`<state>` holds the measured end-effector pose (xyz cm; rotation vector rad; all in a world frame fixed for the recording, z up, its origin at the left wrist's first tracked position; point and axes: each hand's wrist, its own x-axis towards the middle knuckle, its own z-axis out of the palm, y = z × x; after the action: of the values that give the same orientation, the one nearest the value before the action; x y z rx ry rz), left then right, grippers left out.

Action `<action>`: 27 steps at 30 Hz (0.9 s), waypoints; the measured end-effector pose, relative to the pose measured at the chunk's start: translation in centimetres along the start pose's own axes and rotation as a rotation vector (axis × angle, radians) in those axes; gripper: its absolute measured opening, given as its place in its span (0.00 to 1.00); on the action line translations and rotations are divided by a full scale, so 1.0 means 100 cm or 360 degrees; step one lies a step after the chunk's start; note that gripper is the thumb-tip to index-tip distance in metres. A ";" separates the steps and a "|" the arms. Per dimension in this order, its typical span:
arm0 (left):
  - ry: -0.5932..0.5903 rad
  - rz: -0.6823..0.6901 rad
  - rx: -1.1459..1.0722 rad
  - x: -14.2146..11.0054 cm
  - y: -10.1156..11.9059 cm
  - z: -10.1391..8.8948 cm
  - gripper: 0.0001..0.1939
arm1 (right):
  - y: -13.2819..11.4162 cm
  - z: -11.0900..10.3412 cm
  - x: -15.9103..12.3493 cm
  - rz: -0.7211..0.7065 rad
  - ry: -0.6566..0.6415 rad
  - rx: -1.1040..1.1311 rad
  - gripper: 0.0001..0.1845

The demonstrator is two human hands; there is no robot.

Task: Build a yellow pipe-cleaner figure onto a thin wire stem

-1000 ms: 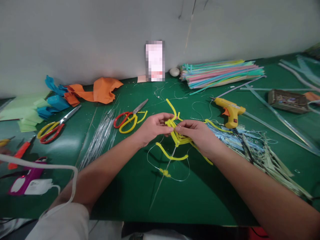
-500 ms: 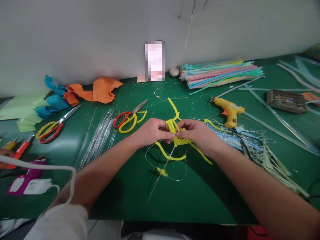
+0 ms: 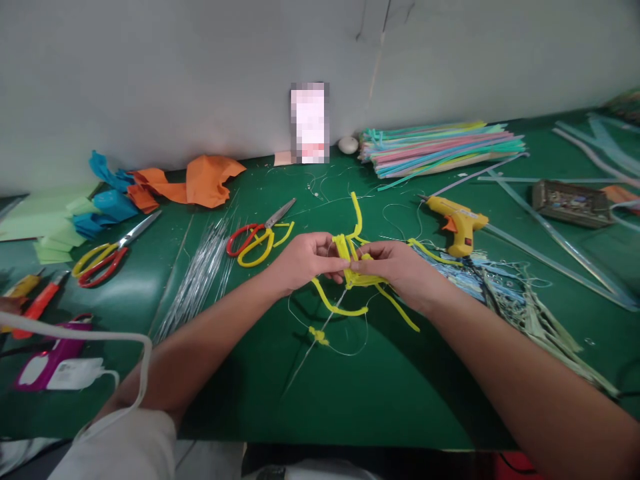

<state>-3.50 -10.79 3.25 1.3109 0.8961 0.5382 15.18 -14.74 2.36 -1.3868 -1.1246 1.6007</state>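
Between both hands is a shape of bent yellow pipe cleaners, with loose ends sticking out above and below. My left hand pinches its left side, thumb and fingers closed. From the right, my right hand grips the same piece, thumb pressed close to the left thumb. A thin wire stem slants down from it toward me, carrying a small yellow knot. Fine thread loops beside the stem. The fingertips hide part of the join. Red-and-yellow scissors lie just left of my left hand.
A yellow glue gun lies at right, near a wooden tray. Behind it is a bundle of coloured pipe cleaners. Clear wires and second scissors are left. A phone leans against the wall. Another person's hand shows far left.
The yellow piece has turned slightly in my hands: its upper end has swung right and more upright, while the stem's lower end and knot have shifted left. Both hands keep their hold.
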 end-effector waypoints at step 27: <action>0.0114 0.0332 0.0432 0.001 -0.003 -0.006 0.20 | 0.015 0.008 0.003 -0.0146 -0.0078 -0.0203 0.17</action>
<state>-3.97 -10.41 2.93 1.6524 0.9196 0.6445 14.42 -15.08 0.87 -1.3628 -1.3204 1.5279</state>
